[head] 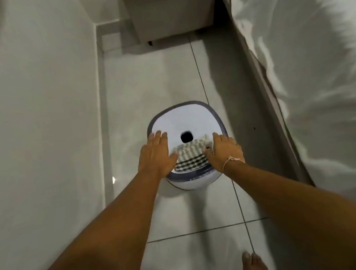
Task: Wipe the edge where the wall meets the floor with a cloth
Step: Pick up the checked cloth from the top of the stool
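A folded black-and-white checked cloth (189, 159) lies on the near side of a white plastic stool (188, 120) with a grey-blue rim and a dark hole in its seat. My left hand (156, 157) lies over the stool's left rim, fingers flat on the seat. My right hand (224, 150) clasps the right rim, its thumb touching the cloth. The edge where the wall meets the floor (103, 112) runs along the left, a short way from the stool.
A pale wall (34, 129) fills the left. A bed with a white sheet (321, 74) lines the right side. A grey bedside cabinet (171, 9) stands at the far end of the narrow tiled floor (155, 82). My bare foot (253, 266) is at the bottom.
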